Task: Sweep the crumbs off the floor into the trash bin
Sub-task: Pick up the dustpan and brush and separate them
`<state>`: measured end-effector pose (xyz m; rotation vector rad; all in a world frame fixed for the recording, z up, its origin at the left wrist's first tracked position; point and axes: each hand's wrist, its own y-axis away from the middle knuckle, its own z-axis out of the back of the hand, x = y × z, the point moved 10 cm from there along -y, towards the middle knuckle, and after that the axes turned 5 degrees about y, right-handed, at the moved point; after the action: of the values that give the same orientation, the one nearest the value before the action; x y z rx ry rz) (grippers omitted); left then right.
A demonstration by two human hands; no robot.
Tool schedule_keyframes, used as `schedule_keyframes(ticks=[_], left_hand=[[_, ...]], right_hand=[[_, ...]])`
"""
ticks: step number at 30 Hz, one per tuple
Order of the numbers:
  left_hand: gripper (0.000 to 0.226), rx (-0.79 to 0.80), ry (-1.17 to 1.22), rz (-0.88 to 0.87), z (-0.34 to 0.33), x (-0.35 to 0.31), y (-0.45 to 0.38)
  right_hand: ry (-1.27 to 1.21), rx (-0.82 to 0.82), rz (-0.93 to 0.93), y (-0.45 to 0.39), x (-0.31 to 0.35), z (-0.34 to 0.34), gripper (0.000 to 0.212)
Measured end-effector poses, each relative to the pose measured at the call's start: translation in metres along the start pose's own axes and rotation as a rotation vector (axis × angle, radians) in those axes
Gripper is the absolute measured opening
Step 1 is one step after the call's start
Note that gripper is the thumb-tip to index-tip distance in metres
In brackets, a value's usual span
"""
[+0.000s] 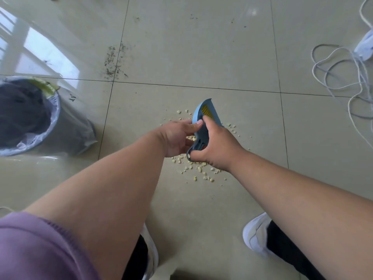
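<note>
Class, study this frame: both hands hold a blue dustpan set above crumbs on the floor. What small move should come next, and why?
Probably the two hands should pull the set apart. The right hand and left hand both grip the blue dustpan set, held off the tiles, while the crumbs lie unswept and the trash bin waits to the left.

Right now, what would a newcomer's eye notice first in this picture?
First, the two hands at the centre: the right hand and left hand both grip a blue dustpan set held above the floor. Under them, yellow crumbs lie scattered on the tiles. At the left edge stands the lined bin.
</note>
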<state>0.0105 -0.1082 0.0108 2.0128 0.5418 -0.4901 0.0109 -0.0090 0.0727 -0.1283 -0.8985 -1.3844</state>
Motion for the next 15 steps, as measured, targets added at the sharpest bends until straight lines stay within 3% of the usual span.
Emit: schedule_keyframes(ticks=[8,11,15], left_hand=[[0.026,-0.134,0.095,0.012,0.040,0.030,-0.007],[0.029,-0.165,0.131,0.014,0.063,0.028,-0.005],[0.041,-0.226,0.112,0.086,0.096,0.026,0.007]], right_hand=[[-0.121,0.193,-0.039,-0.012,-0.005,-0.030,0.069],[-0.265,0.185,-0.041,-0.026,-0.010,-0.036,0.068],[-0.278,0.146,-0.100,-0.038,-0.030,-0.042,0.064]])
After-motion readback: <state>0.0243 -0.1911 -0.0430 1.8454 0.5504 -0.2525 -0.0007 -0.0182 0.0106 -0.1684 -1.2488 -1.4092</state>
